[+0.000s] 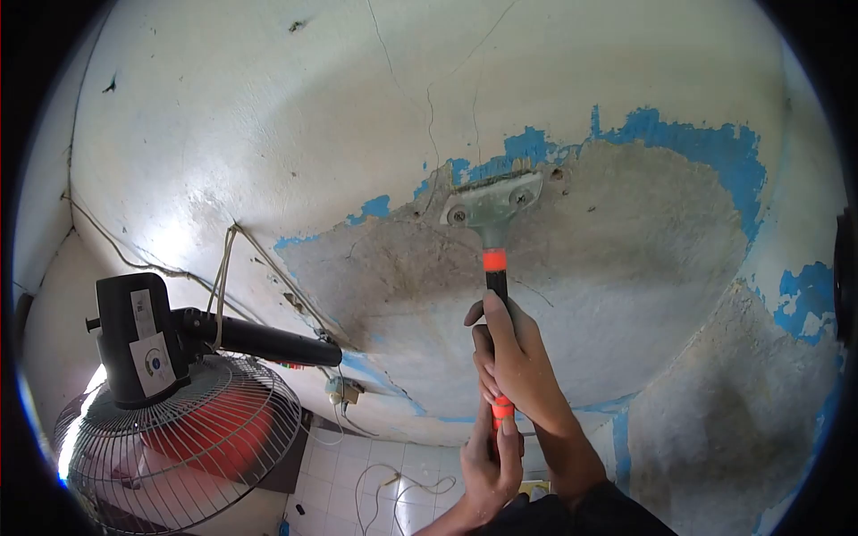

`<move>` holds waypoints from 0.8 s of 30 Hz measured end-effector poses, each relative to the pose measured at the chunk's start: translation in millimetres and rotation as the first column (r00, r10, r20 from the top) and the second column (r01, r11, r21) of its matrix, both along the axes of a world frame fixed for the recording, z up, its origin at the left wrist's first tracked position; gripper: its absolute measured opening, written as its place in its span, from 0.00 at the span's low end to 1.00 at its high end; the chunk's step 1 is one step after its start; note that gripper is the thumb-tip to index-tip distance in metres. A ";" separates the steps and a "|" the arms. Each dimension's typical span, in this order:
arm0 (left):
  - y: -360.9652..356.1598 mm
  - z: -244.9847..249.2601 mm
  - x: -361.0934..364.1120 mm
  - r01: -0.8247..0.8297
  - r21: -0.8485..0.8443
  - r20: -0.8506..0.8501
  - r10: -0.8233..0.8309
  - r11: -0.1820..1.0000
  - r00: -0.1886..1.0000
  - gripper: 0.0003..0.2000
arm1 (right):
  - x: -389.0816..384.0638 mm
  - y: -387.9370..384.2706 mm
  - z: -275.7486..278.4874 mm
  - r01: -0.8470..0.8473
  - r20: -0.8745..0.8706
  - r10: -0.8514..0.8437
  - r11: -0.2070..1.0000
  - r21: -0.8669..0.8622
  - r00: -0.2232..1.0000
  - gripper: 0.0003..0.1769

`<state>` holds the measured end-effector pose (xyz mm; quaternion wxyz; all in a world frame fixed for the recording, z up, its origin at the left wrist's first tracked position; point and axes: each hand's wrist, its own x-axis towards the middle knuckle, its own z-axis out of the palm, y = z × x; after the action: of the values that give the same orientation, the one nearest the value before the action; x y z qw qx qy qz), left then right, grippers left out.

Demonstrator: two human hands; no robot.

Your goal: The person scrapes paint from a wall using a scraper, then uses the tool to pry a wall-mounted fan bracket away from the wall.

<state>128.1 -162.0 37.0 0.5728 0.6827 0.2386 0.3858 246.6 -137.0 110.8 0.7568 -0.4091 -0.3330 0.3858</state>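
Scraper (490,214) sits blade-up at the blue paint (527,146), the right hand (521,357) wrapped round its handle and the left hand (490,473) gripping the lower end; a corner catching the adjacent hole (558,174) could gouge plaster or jolt the grip.

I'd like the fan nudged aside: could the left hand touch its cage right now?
Probably not right away: the left hand grips the scraper handle, and the fan cage sits well off to the side, though nothing seems to block the way.
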 end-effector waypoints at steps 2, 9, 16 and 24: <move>-0.3 1.9 2.1 -0.012 -0.005 0.001 0.012 1.000 1.000 0.23 | 1.4 -0.5 3.4 0.001 -0.007 -0.001 1.000 -0.005 1.000 0.22; -9.5 2.7 9.9 -0.046 -0.054 -0.017 0.045 0.998 0.999 0.23 | 9.5 -5.8 1.4 -0.017 0.007 0.017 1.000 -0.023 1.000 0.20; -18.6 -6.5 14.1 -0.049 -0.152 -0.016 0.047 0.987 0.999 0.23 | 13.2 -8.6 -14.3 -0.001 0.081 0.001 1.000 -0.005 0.997 0.23; -6.2 6.7 14.0 -0.084 -0.009 -0.028 0.084 0.996 0.996 0.24 | 17.3 -4.6 1.3 0.013 0.116 -0.017 0.999 0.036 0.993 0.22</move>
<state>142.1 -168.2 43.7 0.5563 0.6744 0.2771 0.3988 263.9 -141.6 112.1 0.7460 -0.4202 -0.3802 0.3497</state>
